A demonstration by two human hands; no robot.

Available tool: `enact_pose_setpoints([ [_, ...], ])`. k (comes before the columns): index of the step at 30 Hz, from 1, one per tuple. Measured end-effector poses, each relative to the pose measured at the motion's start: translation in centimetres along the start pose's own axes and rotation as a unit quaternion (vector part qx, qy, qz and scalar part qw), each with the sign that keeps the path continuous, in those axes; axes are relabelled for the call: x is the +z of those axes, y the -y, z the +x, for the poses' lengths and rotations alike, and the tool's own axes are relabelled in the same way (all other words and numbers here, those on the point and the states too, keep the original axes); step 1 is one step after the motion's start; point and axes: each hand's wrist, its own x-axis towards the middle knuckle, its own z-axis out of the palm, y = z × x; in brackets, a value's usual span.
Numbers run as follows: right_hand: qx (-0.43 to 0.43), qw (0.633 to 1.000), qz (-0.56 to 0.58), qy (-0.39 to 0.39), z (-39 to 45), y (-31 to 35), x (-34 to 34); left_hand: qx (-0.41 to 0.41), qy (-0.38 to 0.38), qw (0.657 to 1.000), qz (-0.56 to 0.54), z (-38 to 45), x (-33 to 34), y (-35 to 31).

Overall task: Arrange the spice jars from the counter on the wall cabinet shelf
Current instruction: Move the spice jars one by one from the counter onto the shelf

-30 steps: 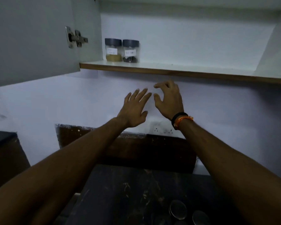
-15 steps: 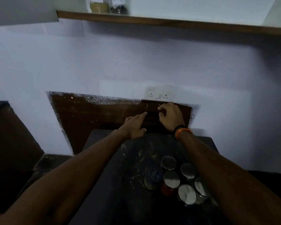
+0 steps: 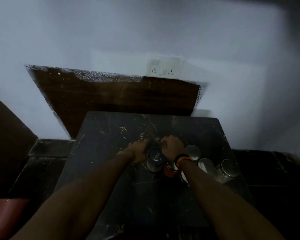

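Note:
Several spice jars stand grouped on the dark marble counter (image 3: pixel 111 170). One has a dark lid (image 3: pixel 155 156); a red-filled jar (image 3: pixel 169 170) stands right of it. Silver-lidded jars (image 3: pixel 192 151) (image 3: pixel 205 165) (image 3: pixel 229 168) sit further right. My left hand (image 3: pixel 139 151) lies against the dark-lidded jar's left side, fingers stretched forward. My right hand (image 3: pixel 171 147) hovers just right of that jar with fingers curled down; what is under it is hidden. The cabinet shelf is out of view.
A brown backsplash panel (image 3: pixel 111 101) and a wall socket (image 3: pixel 163 70) sit behind the counter. Dark floor tiles (image 3: pixel 267 170) surround the counter, and a dark unit (image 3: pixel 5 135) stands on the left.
My view tilted down from the shelf to the counter. Both hands dropped from the wall onto the jar group, flanking the dark-lidded jar.

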Motion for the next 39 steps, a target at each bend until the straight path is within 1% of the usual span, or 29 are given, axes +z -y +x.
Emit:
enact_pose_setpoints([
  [2, -0.009, 1.000, -0.021, 0.008, -0.4, -0.5, 1.2, -0.008, 0.019, 1.000, -0.004, -0.1, 1.1, 0.5],
  [5, 0.026, 0.998, -0.015, 0.057, -0.7, -0.8, 3.0, -0.018, 0.034, 0.999, -0.023, -0.1, 1.9, 1.2],
  [7, 0.038, 0.998, -0.024, 0.053, -0.7, -0.6, 4.0, -0.018, 0.035, 0.999, -0.024, -0.1, 2.2, 1.4],
  [14, 0.040, 0.990, -0.127, 0.052, -0.7, 0.1, 6.7, -0.013, 0.025, 0.999, -0.033, -0.2, 3.0, 2.3],
  [17, 0.053, 0.987, -0.140, 0.053, -0.6, 0.6, 7.5, -0.016, 0.023, 0.998, -0.053, -0.5, 3.4, 2.7],
  [22, 0.052, 0.987, -0.154, 0.014, -0.3, 1.5, 8.0, -0.025, 0.020, 0.997, -0.077, -0.7, 3.9, 3.5],
  [24, 0.052, 0.990, -0.127, 0.012, -0.2, 1.7, 7.9, -0.036, 0.017, 0.991, -0.125, -0.7, 4.2, 3.9],
  [26, 0.058, 0.995, -0.080, 0.015, 0.0, 1.7, 7.7, -0.057, -0.008, 0.978, -0.201, -0.8, 4.6, 4.4],
  [28, 0.060, 0.998, -0.018, 0.026, 0.2, 1.7, 7.2, -0.092, -0.046, 0.952, -0.287, -1.1, 5.2, 5.0],
  [29, 0.057, 0.998, 0.026, 0.031, 0.3, 1.7, 6.9, -0.110, -0.064, 0.932, -0.340, -1.3, 5.4, 5.3],
  [32, 0.030, 0.985, 0.165, 0.039, 0.1, 1.5, 5.6, -0.147, -0.086, 0.851, -0.497, -1.9, 6.0, 5.9],
  [34, 0.001, 0.972, 0.228, 0.057, -0.2, 1.5, 4.7, -0.185, -0.092, 0.807, -0.553, -2.3, 6.1, 5.6],
  [36, -0.023, 0.958, 0.273, 0.081, -0.3, 1.6, 3.8, -0.218, -0.062, 0.764, -0.604, -2.6, 6.2, 5.3],
  [37, -0.032, 0.951, 0.292, 0.091, -0.3, 1.6, 3.4, -0.221, -0.033, 0.735, -0.640, -2.7, 6.3, 5.3],
  [39, -0.045, 0.938, 0.326, 0.105, -0.4, 1.6, 2.5, -0.196, 0.023, 0.664, -0.721, -2.8, 6.4, 5.1],
])
